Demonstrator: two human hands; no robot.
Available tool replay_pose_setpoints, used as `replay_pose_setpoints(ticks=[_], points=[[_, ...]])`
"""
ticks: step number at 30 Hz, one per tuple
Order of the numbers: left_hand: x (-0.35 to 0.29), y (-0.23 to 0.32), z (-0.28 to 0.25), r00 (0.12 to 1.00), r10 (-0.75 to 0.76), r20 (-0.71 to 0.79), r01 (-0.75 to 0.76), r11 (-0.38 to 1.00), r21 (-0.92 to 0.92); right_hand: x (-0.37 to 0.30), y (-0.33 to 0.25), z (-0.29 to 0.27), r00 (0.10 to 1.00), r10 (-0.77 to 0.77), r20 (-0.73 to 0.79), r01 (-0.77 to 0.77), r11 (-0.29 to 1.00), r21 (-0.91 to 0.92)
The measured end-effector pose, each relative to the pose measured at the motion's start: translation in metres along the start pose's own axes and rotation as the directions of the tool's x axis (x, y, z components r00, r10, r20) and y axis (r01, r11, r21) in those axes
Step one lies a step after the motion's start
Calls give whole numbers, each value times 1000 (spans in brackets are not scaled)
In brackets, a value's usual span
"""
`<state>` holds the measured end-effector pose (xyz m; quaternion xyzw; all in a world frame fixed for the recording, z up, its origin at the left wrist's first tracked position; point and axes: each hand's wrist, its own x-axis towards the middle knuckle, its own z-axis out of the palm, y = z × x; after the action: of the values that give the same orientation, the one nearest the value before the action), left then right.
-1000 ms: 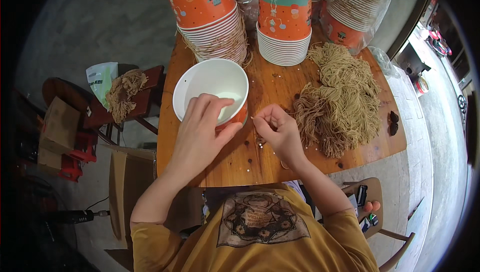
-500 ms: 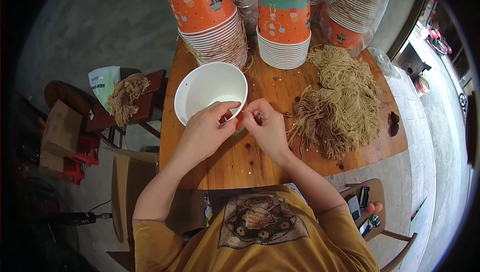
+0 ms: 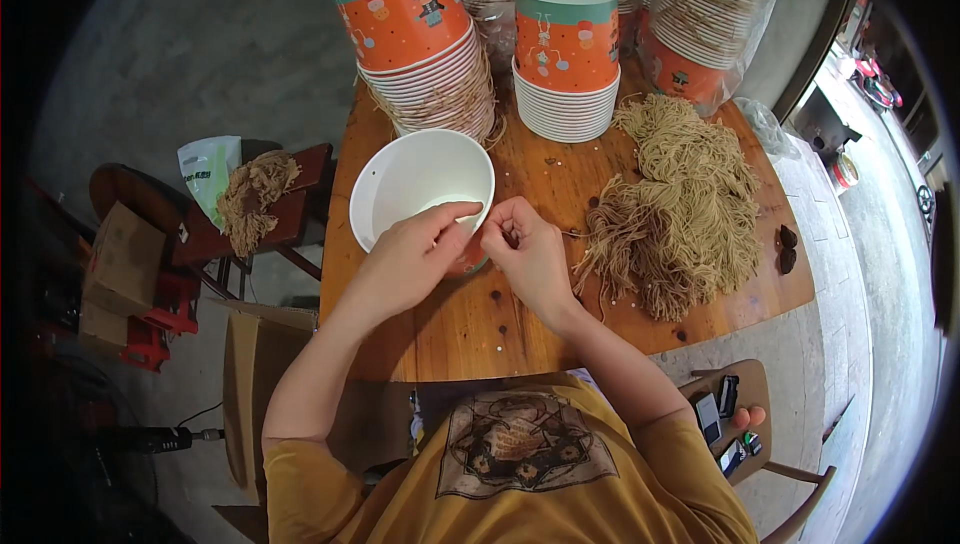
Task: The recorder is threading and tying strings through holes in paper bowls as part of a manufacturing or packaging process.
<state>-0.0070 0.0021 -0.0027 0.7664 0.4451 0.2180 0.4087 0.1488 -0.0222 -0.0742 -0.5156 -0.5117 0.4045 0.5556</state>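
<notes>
Standing mouth-up on the wooden table (image 3: pixel 440 344), the paper tub (image 3: pixel 410 174) sits just in front of the stacks, its inside white and its outer wall orange where it shows below the hands. The left hand (image 3: pixel 410 259) curls at the near right part of the rim, thumb and forefinger close together; I cannot tell whether they grip it. The right hand (image 3: pixel 530 259) has its fingertips drawn together just beside the same part of the tub, but what may be pinched there is hidden. As for printing, the upturned tub stack (image 3: pixel 567 44) at the back carries small dark marks on its green-edged base and cartoon figures on orange, and the leaning tub stack (image 3: pixel 415 14) bears similar figures. A white-and-green packet (image 3: pixel 205 159) on the stool (image 3: pixel 300 199) at the left shows dark lettering, partly covered by a clump of fibre (image 3: pixel 255 199). A large tan fibre bundle (image 3: pixel 690 204) lies right of the right hand, and a clear bag (image 3: pixel 735 34) wraps more tubs behind it
</notes>
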Motion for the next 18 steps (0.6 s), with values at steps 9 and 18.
replay_pose_setpoints(ticks=[9, 18], points=[[32, -15, -10, 985, 8, 175, -10, 1000, 8, 1, -13, -4, 999, 35, 13, -33, 992, -122], [35, -17, -12, 997, 77, 28, -76, 996, -42, 4, 7, -23, 985, 43, 165, -32, 997, -72]])
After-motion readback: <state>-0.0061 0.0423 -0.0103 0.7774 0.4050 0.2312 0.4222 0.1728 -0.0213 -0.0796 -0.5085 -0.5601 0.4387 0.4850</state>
